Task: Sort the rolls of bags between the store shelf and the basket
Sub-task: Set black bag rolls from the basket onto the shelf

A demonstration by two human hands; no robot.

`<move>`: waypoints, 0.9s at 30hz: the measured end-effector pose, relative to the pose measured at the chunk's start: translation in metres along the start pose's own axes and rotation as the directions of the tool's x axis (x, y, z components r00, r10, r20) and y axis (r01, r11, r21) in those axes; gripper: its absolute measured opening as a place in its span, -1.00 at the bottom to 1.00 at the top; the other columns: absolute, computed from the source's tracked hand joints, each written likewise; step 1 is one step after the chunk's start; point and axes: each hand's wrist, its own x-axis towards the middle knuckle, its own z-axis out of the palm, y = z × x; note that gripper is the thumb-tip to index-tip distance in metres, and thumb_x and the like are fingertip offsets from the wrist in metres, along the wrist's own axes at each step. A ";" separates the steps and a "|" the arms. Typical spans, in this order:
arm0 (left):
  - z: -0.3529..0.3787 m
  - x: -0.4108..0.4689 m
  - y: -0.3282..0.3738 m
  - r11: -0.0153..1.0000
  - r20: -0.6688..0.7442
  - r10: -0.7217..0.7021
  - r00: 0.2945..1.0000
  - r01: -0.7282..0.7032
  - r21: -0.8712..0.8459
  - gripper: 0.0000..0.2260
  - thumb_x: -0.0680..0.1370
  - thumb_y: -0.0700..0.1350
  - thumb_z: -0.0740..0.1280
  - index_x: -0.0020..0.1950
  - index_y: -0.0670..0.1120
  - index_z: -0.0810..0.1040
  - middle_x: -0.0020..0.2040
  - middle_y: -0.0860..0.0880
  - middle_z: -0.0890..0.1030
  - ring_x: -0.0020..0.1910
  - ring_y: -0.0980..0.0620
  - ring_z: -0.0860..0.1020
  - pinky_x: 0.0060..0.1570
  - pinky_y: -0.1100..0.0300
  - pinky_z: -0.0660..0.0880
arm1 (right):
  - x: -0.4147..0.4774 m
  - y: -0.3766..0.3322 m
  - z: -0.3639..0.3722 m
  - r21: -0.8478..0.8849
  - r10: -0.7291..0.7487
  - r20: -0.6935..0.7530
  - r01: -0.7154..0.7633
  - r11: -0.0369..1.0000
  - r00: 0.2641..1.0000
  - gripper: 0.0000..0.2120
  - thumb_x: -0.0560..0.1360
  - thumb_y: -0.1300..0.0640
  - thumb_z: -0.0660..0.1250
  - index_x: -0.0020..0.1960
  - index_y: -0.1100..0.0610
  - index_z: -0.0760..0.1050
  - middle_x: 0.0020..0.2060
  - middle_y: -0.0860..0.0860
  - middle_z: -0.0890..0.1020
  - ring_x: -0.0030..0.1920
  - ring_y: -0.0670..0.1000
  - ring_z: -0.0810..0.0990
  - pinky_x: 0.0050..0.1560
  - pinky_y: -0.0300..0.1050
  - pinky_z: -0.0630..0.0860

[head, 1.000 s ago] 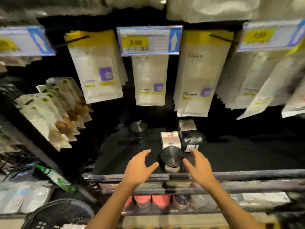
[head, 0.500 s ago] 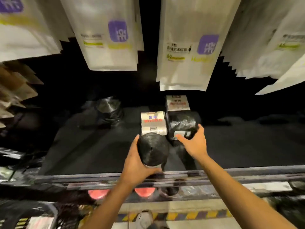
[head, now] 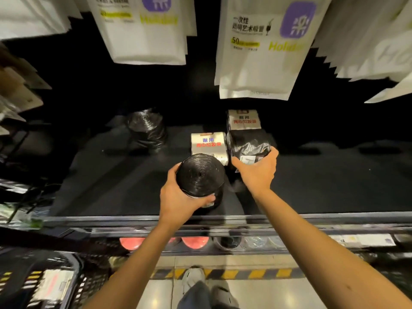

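The left hand (head: 178, 197) has its grip clamped round a black roll (head: 200, 173) of bags at the front of the dark shelf (head: 111, 186). The roll's round end faces up, and you can see the rings of plastic wound on it. I cannot tell if it sits on the shelf or is held just above it.

The right hand (head: 256, 172) has its grip clamped on a second black roll (head: 249, 146), which lies on its side just to the right. A small white label shows under the fingers, but its writing is too small to read.

Between the two rolls and a bit further back lies a white-wrapped roll (head: 208, 144). It has blue writing, 耐用, and red writing under it, 背心垃圾袋. Another white-wrapped roll (head: 244, 120) with the same words lies behind the second black roll. A lone black roll (head: 146, 128) stands well apart, at the back left of the shelf.

White packets (head: 256, 63) hang above the shelf. Each has a purple square, and the nearest one has black words, 一次性 and 透明艺术吸管, a "50" on a yellow-green strip, and a yellow-green word that starts "Holid".

A dark basket (head: 73, 275) sits low on the left, on the floor.
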 end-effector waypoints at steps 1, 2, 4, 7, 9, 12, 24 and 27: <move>-0.005 -0.002 0.004 1.000 -0.011 -0.001 1.000 0.001 -0.003 -0.08 0.08 -0.07 0.67 0.35 0.05 0.31 0.14 0.14 0.46 0.15 0.15 0.44 0.16 0.29 0.36 | -0.001 -0.002 -0.004 -0.009 0.008 0.008 -0.008 1.000 1.000 -0.13 0.21 0.06 0.59 0.36 0.16 0.19 0.20 0.12 0.46 0.15 0.13 0.48 0.17 0.06 0.47; -0.011 -0.004 0.008 1.000 -0.021 0.000 1.000 0.000 -0.003 -0.10 0.09 -0.07 0.67 0.34 0.06 0.31 0.12 0.15 0.47 0.13 0.15 0.44 0.14 0.30 0.36 | -0.003 -0.004 -0.010 -0.015 0.016 0.015 -0.015 1.000 1.000 -0.14 0.21 0.07 0.59 0.35 0.16 0.20 0.19 0.12 0.47 0.15 0.14 0.49 0.18 0.09 0.47; -0.026 -0.010 0.018 1.000 -0.038 0.010 0.999 -0.010 -0.004 -0.12 0.09 -0.08 0.67 0.31 0.09 0.32 0.07 0.19 0.46 0.10 0.15 0.45 0.09 0.34 0.35 | -0.012 -0.011 -0.022 -0.019 0.026 0.018 -0.026 0.999 0.999 -0.17 0.21 0.08 0.60 0.33 0.15 0.21 0.17 0.12 0.49 0.15 0.16 0.50 0.19 0.14 0.47; -0.050 -0.021 0.037 1.000 -0.059 0.012 0.998 -0.013 -0.015 -0.13 0.08 -0.10 0.67 0.29 0.09 0.33 0.00 0.26 0.45 0.06 0.14 0.47 0.05 0.37 0.37 | -0.029 -0.025 -0.042 -0.017 0.044 0.022 -0.044 0.999 0.999 -0.19 0.21 0.08 0.60 0.30 0.15 0.23 0.12 0.11 0.51 0.12 0.16 0.52 0.18 0.13 0.48; -0.065 -0.029 0.048 0.999 -0.072 0.005 0.997 -0.008 -0.045 -0.15 0.09 -0.11 0.67 0.28 0.09 0.34 -0.02 0.29 0.46 0.03 0.15 0.49 0.00 0.40 0.38 | -0.041 -0.036 -0.054 -0.010 0.042 0.058 -0.042 0.999 0.997 -0.20 0.23 0.09 0.60 0.31 0.15 0.22 0.11 0.11 0.52 0.11 0.16 0.52 0.17 0.11 0.48; -0.085 -0.043 0.061 0.997 -0.100 0.019 0.995 -0.027 -0.076 -0.16 0.09 -0.12 0.67 0.27 0.11 0.35 0.00 0.30 0.47 0.01 0.19 0.49 -0.04 0.43 0.37 | -0.058 -0.054 -0.069 0.028 0.049 0.152 -0.053 0.998 0.987 -0.20 0.28 0.11 0.57 0.35 0.15 0.19 0.07 0.07 0.50 0.09 0.12 0.50 0.14 0.04 0.47; -0.214 -0.135 0.030 0.989 -0.331 -0.064 0.942 0.016 -0.146 -0.16 0.10 -0.02 0.67 0.30 0.08 0.36 0.05 0.21 0.52 0.03 0.22 0.52 -0.01 0.35 0.40 | -0.177 -0.123 -0.025 0.081 -0.059 0.596 0.013 0.997 0.801 -0.31 0.30 0.19 0.56 0.30 0.14 0.27 0.01 -0.07 0.53 0.04 0.00 0.52 0.10 -0.06 0.43; -0.262 -0.165 0.006 0.986 -0.415 -0.117 0.902 0.054 -0.160 -0.10 -0.03 0.20 0.60 0.25 0.13 0.37 0.06 0.18 0.54 0.07 0.13 0.53 0.03 0.26 0.42 | -0.221 -0.139 0.007 0.076 -0.081 0.662 0.040 0.996 0.746 -0.34 0.31 0.19 0.55 0.29 0.15 0.27 0.00 -0.04 0.53 0.00 -0.01 0.53 0.07 -0.07 0.42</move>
